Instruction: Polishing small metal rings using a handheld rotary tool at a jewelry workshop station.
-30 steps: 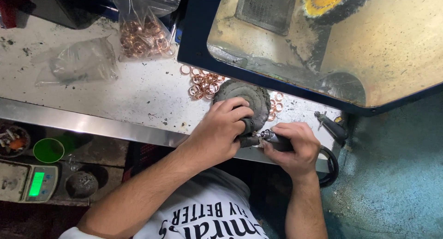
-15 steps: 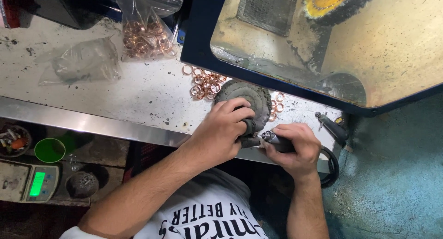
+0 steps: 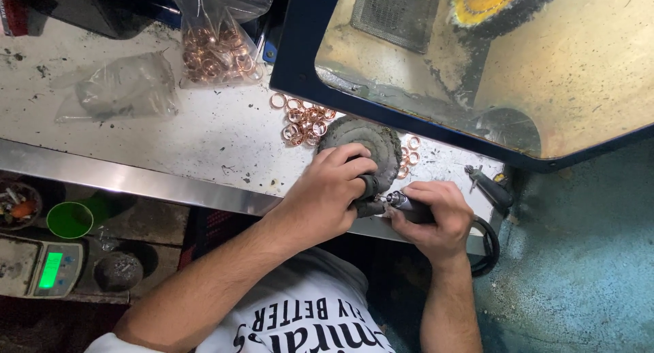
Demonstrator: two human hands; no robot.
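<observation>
I note the right hand (image 3: pixel 436 220) gripping the rotary handpiece (image 3: pixel 402 204), axis pointing left toward the left hand (image 3: pixel 327 196), whose fingers pinch a small dark piece (image 3: pixel 368 187).

Copper-coloured rings (image 3: pixel 304 123) shine at twelve o'clock from a dark grey, ridged disc (image 3: pixel 371 140). The worktop (image 3: pixel 204 131) is speckled white with a silver edge. At nine o'clock sits a bright green cup (image 3: pixel 69 219); the booth frame (image 3: pixel 300 60) is navy.

The person wears a white short-sleeved T-shirt (image 3: pixel 300 319) with black lettering, forearms bare.
</observation>
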